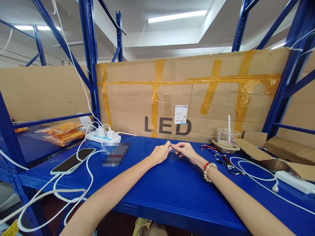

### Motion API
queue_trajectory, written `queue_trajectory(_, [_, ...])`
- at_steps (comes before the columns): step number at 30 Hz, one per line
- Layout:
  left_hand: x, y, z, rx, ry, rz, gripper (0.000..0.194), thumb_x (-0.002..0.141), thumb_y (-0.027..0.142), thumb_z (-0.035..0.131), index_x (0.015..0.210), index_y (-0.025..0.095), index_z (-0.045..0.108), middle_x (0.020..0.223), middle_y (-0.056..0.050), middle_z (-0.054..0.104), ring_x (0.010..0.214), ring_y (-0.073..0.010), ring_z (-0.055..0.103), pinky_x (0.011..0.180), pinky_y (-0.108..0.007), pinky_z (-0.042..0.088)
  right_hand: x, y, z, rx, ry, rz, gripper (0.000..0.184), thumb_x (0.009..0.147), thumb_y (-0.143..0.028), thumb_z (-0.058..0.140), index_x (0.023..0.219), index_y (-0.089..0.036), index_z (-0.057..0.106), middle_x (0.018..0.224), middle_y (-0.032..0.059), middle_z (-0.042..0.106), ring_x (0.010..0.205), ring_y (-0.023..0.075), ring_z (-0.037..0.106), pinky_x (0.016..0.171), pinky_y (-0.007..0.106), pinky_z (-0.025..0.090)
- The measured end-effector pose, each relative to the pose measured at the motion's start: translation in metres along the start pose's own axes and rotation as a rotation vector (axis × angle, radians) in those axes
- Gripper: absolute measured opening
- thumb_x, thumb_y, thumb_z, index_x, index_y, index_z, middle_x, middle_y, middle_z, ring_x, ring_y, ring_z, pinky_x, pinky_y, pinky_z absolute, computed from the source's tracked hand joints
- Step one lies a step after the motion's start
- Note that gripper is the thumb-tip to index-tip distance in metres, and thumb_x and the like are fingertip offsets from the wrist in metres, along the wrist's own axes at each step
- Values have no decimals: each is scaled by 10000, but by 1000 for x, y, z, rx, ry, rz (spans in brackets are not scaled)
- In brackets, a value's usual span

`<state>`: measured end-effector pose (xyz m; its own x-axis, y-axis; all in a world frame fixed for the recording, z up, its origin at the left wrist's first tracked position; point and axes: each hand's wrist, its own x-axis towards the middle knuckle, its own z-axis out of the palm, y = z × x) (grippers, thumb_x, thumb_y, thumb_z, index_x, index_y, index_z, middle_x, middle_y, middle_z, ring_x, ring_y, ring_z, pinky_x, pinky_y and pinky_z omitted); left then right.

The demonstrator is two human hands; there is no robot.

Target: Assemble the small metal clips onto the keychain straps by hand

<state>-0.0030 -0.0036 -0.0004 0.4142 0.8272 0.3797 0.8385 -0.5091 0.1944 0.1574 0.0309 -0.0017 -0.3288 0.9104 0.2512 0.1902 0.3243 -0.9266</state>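
1. At the far left, a bag of orange items (62, 132) lies on a lower shelf beyond the blue upright, out of the way of the work.
2. A white power strip (103, 137) sits at the far edge of the blue surface (157, 190), with chargers plugged in; its cable runs near to a phone (72, 160) lying flat, screen up, probably left there to charge.
3. The left hand (161, 153) rests on the surface near the middle, fingers curled and pinched narrow on one end of a small thin item (173, 149) (too small to name with certainty; it looks like a slim metal or pen-like piece).
4. The right hand (185, 150), with a bead bracelet (209, 170) at the wrist, pinches the other end of the same item, so the two hands meet fingertip to fingertip, seemingly to steady it from both sides.
5. Just right of the hands, a scatter of small pens (216, 154) lies within easy reach.
6. Farther right stands a plastic cup (227, 136) with a straw, in a paper holder, against the cardboard wall (192, 95).
7. At the near right, a white cable (256, 177) loops toward a second white strip (295, 182).
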Motion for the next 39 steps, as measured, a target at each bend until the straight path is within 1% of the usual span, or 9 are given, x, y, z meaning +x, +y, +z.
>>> queue_trajectory(5, [1,1,0,8,18,2,155,885,329,228,964,232,320,1102,-27,548,943,-192,555,696,-282,430,1,4,0,88,-14,45,340,582,-460,651,704,-144,614,601,7,548,532,67,498,397,129,383])
queue_trajectory(8, [1,2,-1,22,8,-3,162,885,332,225,964,231,324,1073,-29,561,927,-188,561,684,-275,431,1,4,1,148,-36,80,319,584,-443,661,707,-153,616,608,-5,537,525,54,489,401,121,384])
queue_trajectory(13, [3,1,1,29,-9,-1,180,885,335,214,987,228,317,967,-28,593,858,-181,581,663,-268,430,2,5,0,216,-61,141,299,581,-420,676,725,-163,619,637,-10,538,516,44,482,406,118,393])
queue_trajectory(20, [3,0,1,28,-48,-5,172,881,329,219,986,231,315,924,-26,597,825,-184,585,642,-265,430,4,10,-2,215,-87,153,279,586,-398,681,729,-163,632,681,5,559,533,44,487,426,114,403])
queue_trajectory(27, [4,0,1,39,-64,-12,182,881,333,219,1007,233,306,914,-26,596,810,-188,589,639,-272,435,5,11,-2,212,-78,166,300,591,-416,672,733,-156,623,717,25,581,529,49,494,431,125,407])
queue_trajectory(33, [4,0,2,38,-59,10,193,883,339,212,1014,232,304,906,-28,598,798,-194,592,626,-279,437,4,10,-1,218,-84,176,296,591,-418,672,710,-154,610,674,5,555,524,44,489,430,123,404])
queue_trajectory(39, [3,1,0,38,-78,-21,192,881,339,223,1020,240,312,906,-13,598,808,-184,591,639,-265,436,4,10,-1,217,-88,167,308,595,-440,660,682,-152,594,671,6,559,519,45,491,430,128,404])
